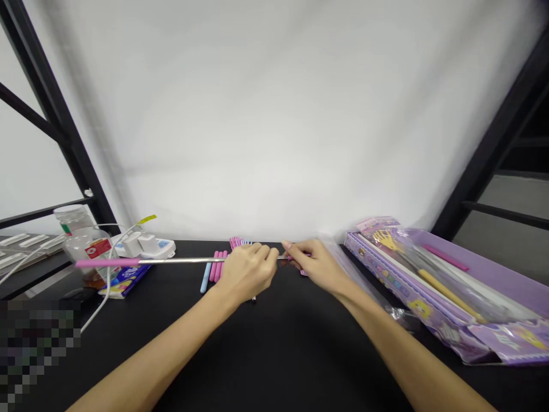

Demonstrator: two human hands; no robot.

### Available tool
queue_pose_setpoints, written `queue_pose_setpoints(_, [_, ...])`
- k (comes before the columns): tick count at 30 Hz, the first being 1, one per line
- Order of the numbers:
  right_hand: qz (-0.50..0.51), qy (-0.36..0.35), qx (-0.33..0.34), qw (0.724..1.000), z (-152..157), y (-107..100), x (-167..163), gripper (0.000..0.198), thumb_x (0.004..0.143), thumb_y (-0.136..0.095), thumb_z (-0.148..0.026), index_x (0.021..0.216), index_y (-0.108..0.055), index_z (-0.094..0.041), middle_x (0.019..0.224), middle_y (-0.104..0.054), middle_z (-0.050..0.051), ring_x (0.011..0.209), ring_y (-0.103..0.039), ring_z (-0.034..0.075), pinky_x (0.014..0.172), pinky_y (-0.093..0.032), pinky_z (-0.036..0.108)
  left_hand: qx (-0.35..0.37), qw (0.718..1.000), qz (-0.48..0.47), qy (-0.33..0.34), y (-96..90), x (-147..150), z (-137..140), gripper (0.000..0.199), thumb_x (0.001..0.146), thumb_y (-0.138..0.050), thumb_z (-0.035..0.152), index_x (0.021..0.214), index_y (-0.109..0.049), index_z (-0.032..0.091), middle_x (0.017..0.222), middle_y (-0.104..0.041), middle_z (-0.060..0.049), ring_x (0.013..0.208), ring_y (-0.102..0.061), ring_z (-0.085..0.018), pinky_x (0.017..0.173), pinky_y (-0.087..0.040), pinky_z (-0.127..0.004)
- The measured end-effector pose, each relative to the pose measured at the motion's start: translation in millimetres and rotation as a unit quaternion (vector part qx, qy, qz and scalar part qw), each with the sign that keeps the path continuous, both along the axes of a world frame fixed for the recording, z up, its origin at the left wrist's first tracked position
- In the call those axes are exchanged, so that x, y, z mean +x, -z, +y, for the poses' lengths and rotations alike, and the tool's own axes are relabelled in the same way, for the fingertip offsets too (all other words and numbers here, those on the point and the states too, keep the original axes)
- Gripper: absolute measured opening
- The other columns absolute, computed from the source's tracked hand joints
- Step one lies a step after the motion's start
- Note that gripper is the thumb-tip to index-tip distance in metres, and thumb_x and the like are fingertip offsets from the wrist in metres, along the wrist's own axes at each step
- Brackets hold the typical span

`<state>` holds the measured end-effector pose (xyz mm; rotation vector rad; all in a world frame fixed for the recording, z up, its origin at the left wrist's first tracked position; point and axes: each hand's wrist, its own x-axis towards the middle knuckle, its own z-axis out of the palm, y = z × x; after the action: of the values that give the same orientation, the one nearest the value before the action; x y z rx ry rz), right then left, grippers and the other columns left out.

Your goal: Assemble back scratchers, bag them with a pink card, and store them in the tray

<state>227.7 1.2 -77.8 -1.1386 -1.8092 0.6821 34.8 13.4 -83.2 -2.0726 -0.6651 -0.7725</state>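
Note:
A telescopic back scratcher (184, 261) with a pink handle and a thin metal rod is held level across the black table. My left hand (250, 270) is wrapped round the rod, knuckles up. At the rod's right end, the fingers of my right hand (316, 264) pinch a pink part, mostly covered by the fingers. Beyond my left hand lie several pink handles (218, 266) and a light blue handle (206, 278), side by side. Pink and blue claw-shaped ends (238, 243) show just behind the left hand.
On the right stands a purple box (403, 294) holding a yellow back scratcher (446, 292) in clear wrapping. Clear plastic (343, 260) lies beside it. To the left are a power strip (165, 248), plastic jars (86, 243), a blue packet (128, 280) and a white cable (100, 309).

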Motion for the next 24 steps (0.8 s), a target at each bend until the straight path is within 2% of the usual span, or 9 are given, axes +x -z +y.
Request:
queue_pose_setpoints(3, [0.018,0.039,-0.013,0.999,4,-1,12,0.060,0.082,-0.051,-0.068,0.053,-0.055,-0.016,0.046,-0.038,-0.003,0.048,-0.036,0.011,0.050,-0.025,0.027,-0.033,0.999,0.035,-0.003,-6.3,-7,-1,0.012,0.085,-0.051,0.014,0.076,-0.057,0.018,0.066,-0.059,0.000,0.059,-0.059,-0.016,0.054,-0.031,-0.031])
queue_pose_setpoints(6, [0.048,0.109,-0.009,0.993,10,-3,57,0.060,0.077,-0.057,-0.069,0.048,-0.053,-0.016,0.044,-0.039,-0.002,0.051,-0.045,0.013,0.053,-0.030,0.027,-0.090,0.987,0.013,-0.130,-18.6,-38,10,0.010,0.087,-0.051,0.021,0.083,-0.060,0.018,0.068,-0.063,-0.002,0.059,-0.062,-0.020,0.053,-0.029,-0.030])
queue_pose_setpoints(7, [0.066,0.131,-0.014,0.989,12,-3,70,0.059,0.076,-0.059,-0.068,0.049,-0.053,-0.016,0.044,-0.039,-0.002,0.050,-0.045,0.013,0.054,-0.031,0.027,-0.116,0.976,-0.002,-0.187,-21.6,-47,14,0.014,0.087,-0.051,0.025,0.081,-0.061,0.018,0.068,-0.065,-0.003,0.058,-0.062,-0.021,0.051,-0.026,-0.030])
queue_pose_setpoints(9, [0.088,0.164,-0.018,0.982,13,-4,83,0.057,0.075,-0.061,-0.068,0.051,-0.057,-0.016,0.043,-0.039,-0.003,0.048,-0.044,0.012,0.054,-0.033,0.027,-0.161,0.957,-0.010,-0.243,-23.5,-56,19,0.020,0.087,-0.049,0.028,0.075,-0.061,0.018,0.069,-0.067,-0.005,0.059,-0.064,-0.023,0.050,-0.022,-0.030])
queue_pose_setpoints(11, [0.073,0.145,-0.019,0.987,10,-4,74,0.057,0.076,-0.060,-0.068,0.050,-0.055,-0.017,0.043,-0.038,-0.003,0.051,-0.048,0.013,0.057,-0.036,0.027,-0.182,0.956,-0.006,-0.230,-19.7,-50,19,0.022,0.087,-0.048,0.029,0.075,-0.063,0.018,0.071,-0.069,-0.005,0.061,-0.065,-0.023,0.051,-0.021,-0.029])
queue_pose_setpoints(14, [0.007,0.104,-0.010,0.994,5,-5,39,0.056,0.080,-0.056,-0.066,0.055,-0.058,-0.016,0.051,-0.048,0.000,0.055,-0.051,0.015,0.056,-0.035,0.027,-0.175,0.971,-0.008,-0.163,-10.3,-27,12,0.021,0.088,-0.046,0.027,0.080,-0.064,0.019,0.072,-0.068,-0.003,0.061,-0.064,-0.021,0.050,-0.021,-0.030])
queue_pose_setpoints(16, [0.002,0.078,-0.013,0.997,2,-6,26,0.055,0.081,-0.056,-0.064,0.051,-0.052,-0.018,0.048,-0.042,-0.001,0.061,-0.055,0.017,0.059,-0.036,0.027,-0.161,0.979,-0.007,-0.128,-6.7,-19,10,0.021,0.089,-0.045,0.023,0.078,-0.062,0.018,0.069,-0.065,-0.003,0.060,-0.063,-0.019,0.049,-0.020,-0.030])
queue_pose_setpoints(20, [-0.001,0.098,-0.024,0.995,5,-8,48,0.057,0.078,-0.059,-0.065,0.047,-0.048,-0.018,0.046,-0.037,-0.003,0.057,-0.051,0.015,0.057,-0.034,0.027,-0.129,0.986,0.006,-0.105,-6.7,-33,18,0.023,0.093,-0.047,0.030,0.078,-0.060,0.018,0.065,-0.060,-0.002,0.059,-0.060,-0.017,0.050,-0.021,-0.028])
queue_pose_setpoints(24, [0.011,0.150,-0.031,0.988,9,-6,80,0.055,0.075,-0.062,-0.066,0.050,-0.055,-0.017,0.044,-0.039,-0.003,0.049,-0.040,0.012,0.053,-0.030,0.028,-0.173,0.981,0.068,-0.046,-3.9,-55,31,0.034,0.100,-0.037,0.044,0.091,-0.058,0.020,0.071,-0.062,0.000,0.053,-0.054,-0.013,0.049,-0.020,-0.026])
